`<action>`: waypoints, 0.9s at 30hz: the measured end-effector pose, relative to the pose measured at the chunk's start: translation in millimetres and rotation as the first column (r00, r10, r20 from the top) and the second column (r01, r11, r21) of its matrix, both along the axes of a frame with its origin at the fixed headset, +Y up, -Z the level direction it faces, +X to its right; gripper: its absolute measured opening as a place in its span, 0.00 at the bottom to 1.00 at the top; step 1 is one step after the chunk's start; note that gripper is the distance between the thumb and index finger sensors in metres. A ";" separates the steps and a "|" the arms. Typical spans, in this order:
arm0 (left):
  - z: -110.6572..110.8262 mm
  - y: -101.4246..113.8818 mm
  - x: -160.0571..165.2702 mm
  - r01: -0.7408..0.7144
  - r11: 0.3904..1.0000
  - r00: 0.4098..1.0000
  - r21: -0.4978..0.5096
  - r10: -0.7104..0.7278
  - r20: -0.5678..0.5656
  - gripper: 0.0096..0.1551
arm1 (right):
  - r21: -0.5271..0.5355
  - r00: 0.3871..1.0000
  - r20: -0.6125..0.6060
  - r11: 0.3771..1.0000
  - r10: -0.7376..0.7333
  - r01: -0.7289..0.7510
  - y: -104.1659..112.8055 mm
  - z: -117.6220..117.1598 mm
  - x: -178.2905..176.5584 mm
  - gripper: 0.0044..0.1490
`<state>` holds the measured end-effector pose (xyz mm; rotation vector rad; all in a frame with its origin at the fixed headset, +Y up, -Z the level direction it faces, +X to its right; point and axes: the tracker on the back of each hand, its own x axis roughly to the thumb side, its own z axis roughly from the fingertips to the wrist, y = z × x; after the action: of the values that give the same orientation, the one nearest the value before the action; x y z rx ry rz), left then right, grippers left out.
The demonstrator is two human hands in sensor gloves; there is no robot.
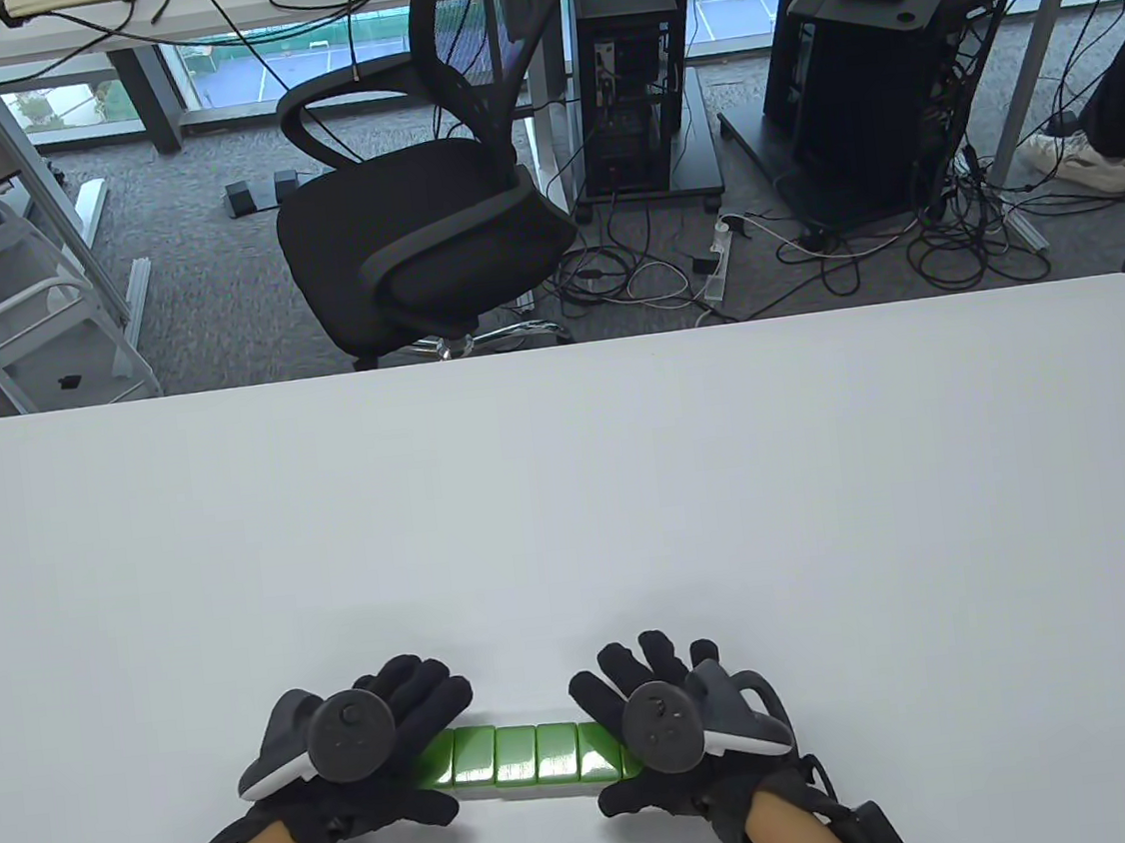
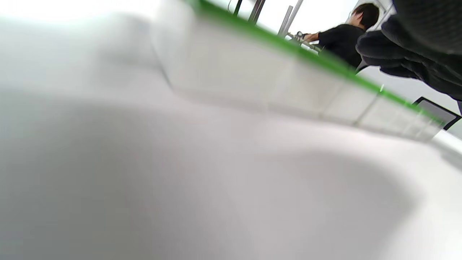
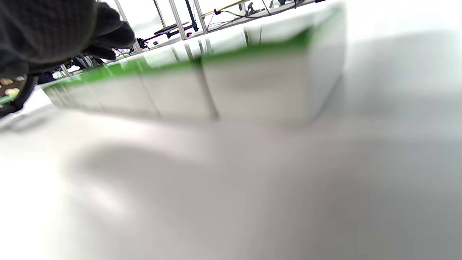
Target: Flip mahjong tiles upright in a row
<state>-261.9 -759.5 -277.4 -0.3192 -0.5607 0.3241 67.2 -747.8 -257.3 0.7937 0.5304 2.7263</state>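
Nearest us, at the tabletop's near edge, our left hand and right hand bracket a row of mahjong tiles. The tiles lie side by side, touching one another, their green backs facing up and slightly away from us, with a white strip showing along their near side. We hold the row from both ends: the left thumb lies along the near side of the left end while the left fingers reach over the far side; the right thumb and right fingers do the same at the right end. The fingers look gently curled around the row's ends, though the trackers cover part of each grip, so we cannot tell how firmly each hand presses.

The wrist views, both blurred, show the row's white faces from low on the tabletop, with a green edge on top; the tiles run diagonally in the left one and gloved fingertips hang at the upper left in the right one.

Beyond the tabletop's far edge stands a black office chair on grey carpet
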 end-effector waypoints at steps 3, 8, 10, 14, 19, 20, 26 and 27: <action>7.0 21.4 -19.1 -0.014 0.998 0.999 0.060 0.016 -0.046 0.60 | 0.041 0.998 0.022 0.998 0.055 -0.056 13.4 1.7 22.7 0.62; 20.9 30.5 -30.1 0.163 0.960 0.987 0.229 -0.154 -0.054 0.55 | 0.136 0.984 0.029 0.975 0.173 -0.176 2.8 14.8 41.7 0.60; 22.8 23.5 -26.4 0.223 0.948 0.975 0.226 -0.219 -0.043 0.55 | 0.139 0.988 0.028 0.979 0.150 -0.152 -4.7 18.5 39.4 0.59; 22.0 7.0 -12.0 0.255 0.943 0.965 0.212 -0.261 0.000 0.55 | 0.215 0.986 0.026 0.962 0.167 -0.169 -17.1 23.0 24.9 0.57; 18.1 -1.7 -3.3 0.265 0.933 0.962 0.245 -0.273 -0.001 0.55 | 0.270 0.977 -0.018 0.942 0.212 -0.200 -26.4 26.8 13.5 0.54; 16.8 -3.1 -2.8 0.254 0.938 0.965 0.235 -0.261 0.002 0.55 | 0.269 0.977 -0.016 0.942 0.213 -0.201 -26.0 27.9 13.2 0.53; 6.8 -12.6 1.6 0.247 0.958 0.966 0.145 -0.255 0.039 0.53 | 0.235 0.987 -0.017 0.960 0.163 -0.154 -26.9 24.0 15.1 0.48; 6.2 -13.4 1.1 0.248 0.959 0.966 0.136 -0.256 0.043 0.53 | 0.232 0.986 -0.017 0.960 0.164 -0.156 -27.0 24.0 15.3 0.48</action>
<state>-260.8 -772.9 -271.1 -0.2718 -0.5901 0.0310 82.5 -774.8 -233.3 0.8928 0.2994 2.9668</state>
